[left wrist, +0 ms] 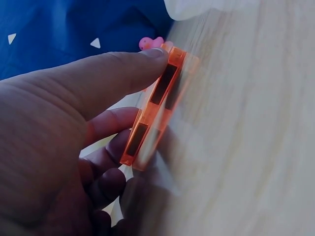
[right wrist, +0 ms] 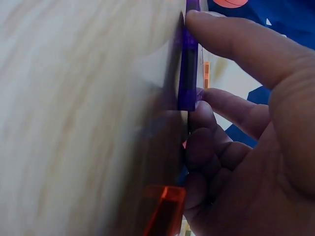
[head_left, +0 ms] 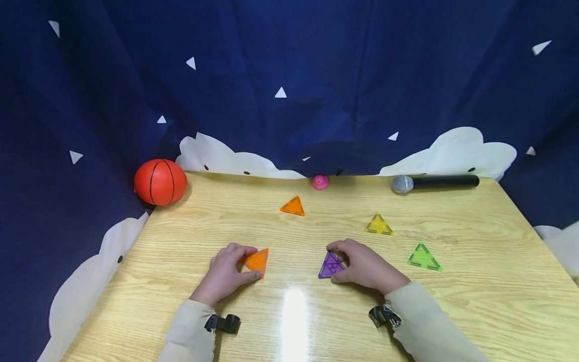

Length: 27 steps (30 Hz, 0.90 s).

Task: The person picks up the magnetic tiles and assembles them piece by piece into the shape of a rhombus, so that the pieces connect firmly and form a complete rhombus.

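Observation:
My left hand point(head_left: 228, 271) pinches an orange translucent triangular magnetic tile point(head_left: 258, 262) between thumb and fingers, close over the table. In the left wrist view the thumb lies on the tile's dark-inset edge point(left wrist: 165, 83), and the fingertips are at its far side. To the right, my right hand point(head_left: 362, 265) holds a purple triangular magnetic tile point(head_left: 329, 267) by its sides, with a smaller triangle pattern inside it. The right wrist view shows the thumb on the purple tile's edge point(right wrist: 188, 73) and the other fingers curled below. A gap of bare tabletop separates the two tiles.
Another orange tile point(head_left: 294, 206), a yellow tile point(head_left: 379, 225) and a green tile point(head_left: 424, 257) lie on the wooden table point(head_left: 203, 216). Along the back are a red ball point(head_left: 160, 182), a pink toy duck point(head_left: 320, 182) and a microphone point(head_left: 443, 182), before a blue curtain point(head_left: 316, 60).

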{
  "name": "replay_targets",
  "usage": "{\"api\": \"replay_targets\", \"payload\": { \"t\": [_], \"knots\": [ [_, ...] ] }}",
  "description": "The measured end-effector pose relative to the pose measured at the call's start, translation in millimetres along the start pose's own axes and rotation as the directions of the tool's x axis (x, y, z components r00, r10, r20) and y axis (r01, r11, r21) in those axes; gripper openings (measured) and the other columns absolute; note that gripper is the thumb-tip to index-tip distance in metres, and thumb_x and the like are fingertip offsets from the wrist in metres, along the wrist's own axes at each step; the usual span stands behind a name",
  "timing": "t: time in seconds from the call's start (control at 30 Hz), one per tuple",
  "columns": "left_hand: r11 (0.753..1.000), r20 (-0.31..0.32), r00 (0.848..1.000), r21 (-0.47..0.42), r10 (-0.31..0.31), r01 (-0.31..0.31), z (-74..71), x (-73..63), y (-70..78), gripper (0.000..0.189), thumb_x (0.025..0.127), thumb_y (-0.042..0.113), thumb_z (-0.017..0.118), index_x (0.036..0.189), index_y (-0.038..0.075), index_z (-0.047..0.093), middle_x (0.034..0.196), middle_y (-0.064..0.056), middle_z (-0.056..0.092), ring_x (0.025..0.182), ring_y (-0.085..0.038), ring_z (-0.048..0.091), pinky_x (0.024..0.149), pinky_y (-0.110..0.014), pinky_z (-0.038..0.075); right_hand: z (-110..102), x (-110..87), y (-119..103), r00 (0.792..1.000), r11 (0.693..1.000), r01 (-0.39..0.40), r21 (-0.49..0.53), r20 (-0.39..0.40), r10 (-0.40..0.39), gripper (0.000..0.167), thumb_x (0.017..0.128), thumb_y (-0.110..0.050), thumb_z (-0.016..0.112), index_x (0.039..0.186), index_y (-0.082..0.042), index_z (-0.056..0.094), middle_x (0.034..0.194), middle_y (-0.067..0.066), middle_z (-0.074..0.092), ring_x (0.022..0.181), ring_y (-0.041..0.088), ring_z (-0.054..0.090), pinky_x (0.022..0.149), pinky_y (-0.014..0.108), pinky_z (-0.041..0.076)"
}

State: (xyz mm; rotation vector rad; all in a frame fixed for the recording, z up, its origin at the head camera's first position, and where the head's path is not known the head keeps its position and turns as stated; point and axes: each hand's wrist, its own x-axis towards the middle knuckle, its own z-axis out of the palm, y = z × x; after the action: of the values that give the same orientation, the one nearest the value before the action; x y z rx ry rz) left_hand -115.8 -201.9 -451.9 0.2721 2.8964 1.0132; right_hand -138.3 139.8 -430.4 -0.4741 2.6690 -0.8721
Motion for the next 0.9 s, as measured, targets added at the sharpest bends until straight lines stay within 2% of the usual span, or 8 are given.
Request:
{"api": "replay_targets", "payload": {
  "t": [0.17,0.27,0.47,0.9],
  "knots": [
    [0.999,0.000,1.000,0.033,0.002,-0.002,-1.4,-0.3,4.6,0.058,0.077,0.034,0.087,0.128,0.013,0.068,0.112,0.001,0.058,0.107,-0.025,0.051,0.098,-0.053,0.035,-1.5,1.9,1.2,1.000,1.000,-0.004,0.004,0.016,0.004,0.072,0.072,-0.026,0.091,0.135,-0.012,0.061,0.104,-0.003,0.059,0.092,0.014,0.053,0.090,0.040,0.047],
    [0.999,0.001,1.000,0.047,-0.006,0.006,-1.7,-0.6,6.5,0.056,0.077,0.035,0.088,0.125,0.014,0.069,0.111,0.002,0.056,0.105,-0.024,0.051,0.096,-0.052,0.036,-1.8,2.2,1.9,1.000,1.000,0.001,0.007,0.015,-0.001,0.070,0.071,-0.025,0.091,0.134,-0.011,0.062,0.099,-0.003,0.057,0.089,0.015,0.052,0.087,0.039,0.046],
    [0.999,0.003,1.000,0.041,-0.025,0.025,-1.1,-1.1,7.0,0.052,0.076,0.037,0.088,0.119,0.016,0.069,0.110,0.002,0.056,0.103,-0.022,0.051,0.092,-0.048,0.036,-0.6,2.3,1.9,1.000,1.000,-0.013,0.009,0.013,0.013,0.068,0.071,-0.024,0.091,0.132,-0.013,0.063,0.098,-0.004,0.057,0.089,0.015,0.052,0.087,0.039,0.046],
    [0.998,0.006,1.000,0.056,0.003,-0.004,0.8,-1.3,7.2,0.053,0.075,0.037,0.088,0.122,0.021,0.069,0.110,0.004,0.061,0.103,-0.021,0.053,0.093,-0.049,0.035,0.0,3.5,1.3,1.000,1.000,-0.013,0.011,0.010,0.013,0.067,0.073,-0.024,0.091,0.133,-0.013,0.062,0.097,-0.003,0.056,0.088,0.016,0.051,0.086,0.038,0.045]
  ]
}}
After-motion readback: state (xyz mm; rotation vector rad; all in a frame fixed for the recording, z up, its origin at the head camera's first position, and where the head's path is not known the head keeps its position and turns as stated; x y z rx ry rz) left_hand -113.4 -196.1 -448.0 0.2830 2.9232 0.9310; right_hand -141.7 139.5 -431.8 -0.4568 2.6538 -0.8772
